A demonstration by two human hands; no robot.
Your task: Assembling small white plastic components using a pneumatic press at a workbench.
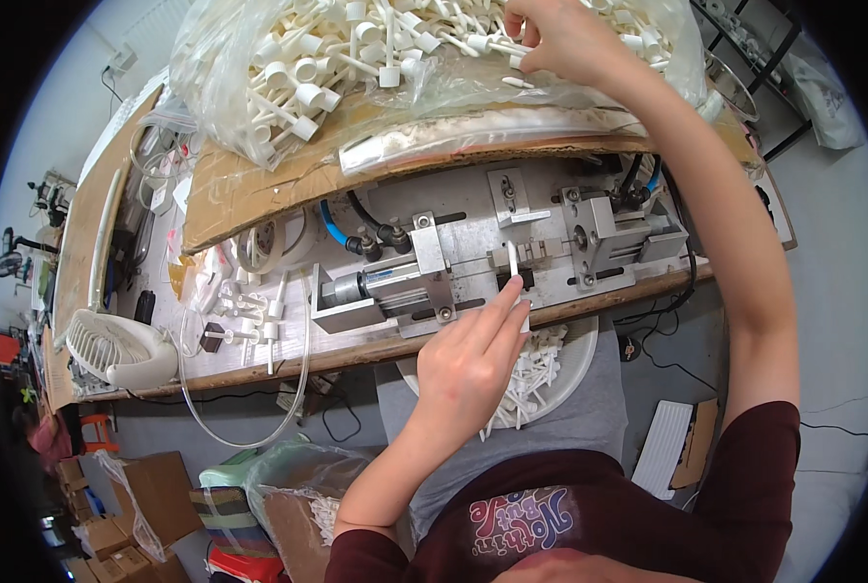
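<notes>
At the middle of a metal clamping fixture [541,251], my left hand [468,364] has its fingers closed on a white plastic scoop [513,257]. The scoop's slim handle lies against the fixture, and my fingers hide its other end. At the far side, my right hand [565,44] reaches into a large heap of white scoops [308,73], small cups on long handles, in a clear plastic bag. Its thumb and fingers pinch one scoop [512,47] at the heap's near right edge.
A cardboard sheet [230,199] bears the bag above the bench. Metal cylinders [356,291] with blue and black hoses flank the fixture. Below the bench edge, a round tub [582,364] holds more white pieces. A white fan [118,350] and loose scoops [269,311] are at left.
</notes>
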